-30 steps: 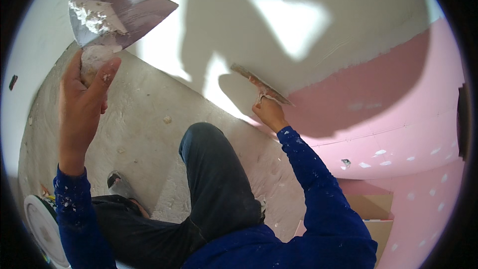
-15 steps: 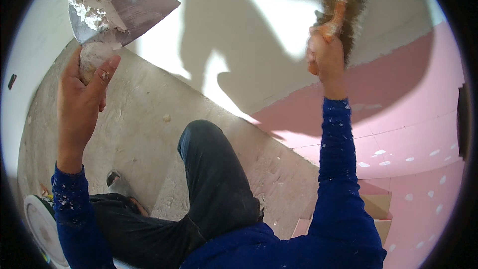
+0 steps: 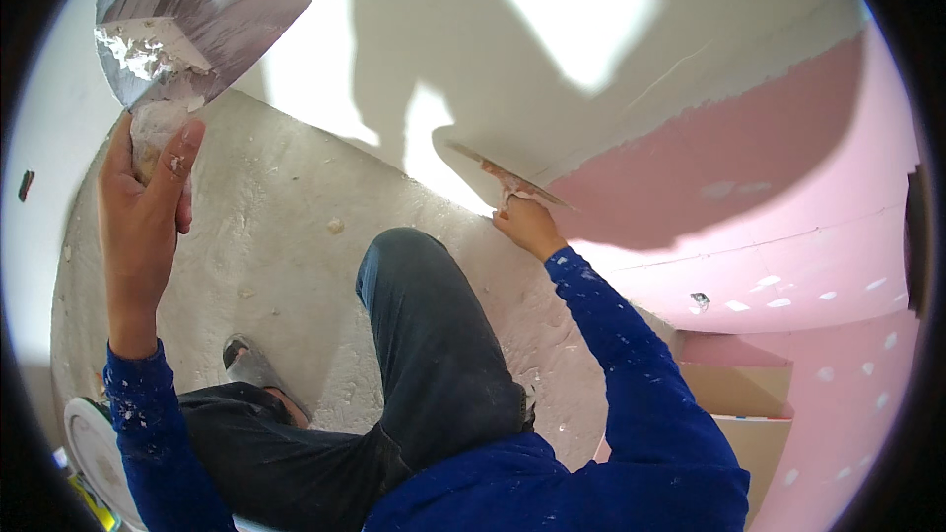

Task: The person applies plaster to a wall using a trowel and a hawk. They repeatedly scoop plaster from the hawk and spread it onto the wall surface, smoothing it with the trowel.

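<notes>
Raised at the left, my left hand (image 3: 143,202) is closed around the plaster-caked handle of a broad putty knife (image 3: 222,30). A lump of white plaster (image 3: 148,51) sits on its blade near the handle. My right hand (image 3: 532,227) grips the orange handle of a plastering trowel (image 3: 537,191), whose blade shows nearly edge-on. The trowel lies at the low part of the wall, close to where wet whitish plaster (image 3: 631,128) meets pink board (image 3: 769,138). Whether its whole blade touches the wall cannot be made out.
A dusty concrete floor (image 3: 276,227) meets the wall along a slanting edge. My bent knee (image 3: 409,281) is between my arms. A round whitish bucket lid (image 3: 99,448) is at lower left; brown board pieces (image 3: 739,389) stand at right. My shadow falls across the wall.
My right hand has brought the trowel from high on the wall down and left to near the floor edge, turning the blade. The left hand and putty knife have shifted slightly left and down.
</notes>
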Demonstrator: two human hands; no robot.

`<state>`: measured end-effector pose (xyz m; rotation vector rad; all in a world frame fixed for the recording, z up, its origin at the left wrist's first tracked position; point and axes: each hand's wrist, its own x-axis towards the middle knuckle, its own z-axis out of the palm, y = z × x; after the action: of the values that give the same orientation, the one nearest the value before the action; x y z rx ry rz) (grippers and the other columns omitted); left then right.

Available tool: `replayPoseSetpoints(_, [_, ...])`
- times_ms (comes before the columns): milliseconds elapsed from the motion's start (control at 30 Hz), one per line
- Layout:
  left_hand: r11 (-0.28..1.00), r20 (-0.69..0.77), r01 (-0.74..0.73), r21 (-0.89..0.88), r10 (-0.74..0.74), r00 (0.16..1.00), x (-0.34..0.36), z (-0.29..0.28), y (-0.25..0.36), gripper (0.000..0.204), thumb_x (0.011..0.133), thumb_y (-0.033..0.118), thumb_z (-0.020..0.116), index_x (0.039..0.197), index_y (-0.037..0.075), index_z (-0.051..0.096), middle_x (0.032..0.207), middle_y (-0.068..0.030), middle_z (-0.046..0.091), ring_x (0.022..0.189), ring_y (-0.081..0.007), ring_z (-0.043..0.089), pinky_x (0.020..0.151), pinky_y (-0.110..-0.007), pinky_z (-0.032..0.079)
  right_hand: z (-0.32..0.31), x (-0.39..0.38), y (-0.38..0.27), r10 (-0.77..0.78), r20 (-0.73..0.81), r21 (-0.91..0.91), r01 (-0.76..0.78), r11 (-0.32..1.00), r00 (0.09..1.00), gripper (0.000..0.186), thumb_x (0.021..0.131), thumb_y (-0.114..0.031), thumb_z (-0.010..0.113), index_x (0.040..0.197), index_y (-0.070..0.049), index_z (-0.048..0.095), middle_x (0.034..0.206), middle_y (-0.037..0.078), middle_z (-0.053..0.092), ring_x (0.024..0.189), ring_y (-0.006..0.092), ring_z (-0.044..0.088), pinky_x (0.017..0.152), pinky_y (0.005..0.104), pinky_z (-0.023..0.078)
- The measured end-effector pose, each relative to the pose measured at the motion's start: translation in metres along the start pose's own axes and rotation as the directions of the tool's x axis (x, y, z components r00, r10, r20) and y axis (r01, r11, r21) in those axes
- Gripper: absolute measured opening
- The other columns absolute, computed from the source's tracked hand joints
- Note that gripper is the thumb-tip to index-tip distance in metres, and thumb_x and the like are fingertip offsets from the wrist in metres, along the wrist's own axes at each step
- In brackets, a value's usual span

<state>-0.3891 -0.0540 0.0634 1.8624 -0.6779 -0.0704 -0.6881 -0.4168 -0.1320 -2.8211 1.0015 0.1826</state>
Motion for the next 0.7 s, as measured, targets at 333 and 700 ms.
replayPoseSetpoints(333, [0.994, -0.008, 0.025, 0.107, -0.025, 1.000, -0.002, -0.001, 0.002, 0.050, 0.096, 0.044, 0.063, 0.121, 0.002, 0.057, 0.072, 0.0037, 0.052, 0.049, -0.0009, 0.044, 0.042, -0.018, 0.038, 0.023, 0.030, -0.001, 0.073, 0.019, -0.040, -0.072, 0.997, 0.997, 0.033, 0.087, -0.031, 0.057, 0.095, 0.000, 0.068, 0.089, 0.022, 0.071, 0.085, 0.0381, 0.069, 0.078, 0.0490, 0.055])
replayPoseSetpoints(700, [1.000, -0.060, -0.018, 0.008, 0.019, 0.998, -0.003, 0.005, 0.000, 0.055, 0.093, 0.038, 0.069, 0.128, -0.002, 0.055, 0.060, 0.0054, 0.047, 0.045, -0.0016, 0.041, 0.041, -0.018, 0.035, -0.079, 0.012, -0.016, 0.120, -0.331, 0.200, -0.054, 0.978, 0.936, 0.038, 0.084, -0.035, 0.066, 0.092, 0.002, 0.066, 0.085, 0.023, 0.069, 0.082, 0.0394, 0.068, 0.076, 0.0468, 0.053])
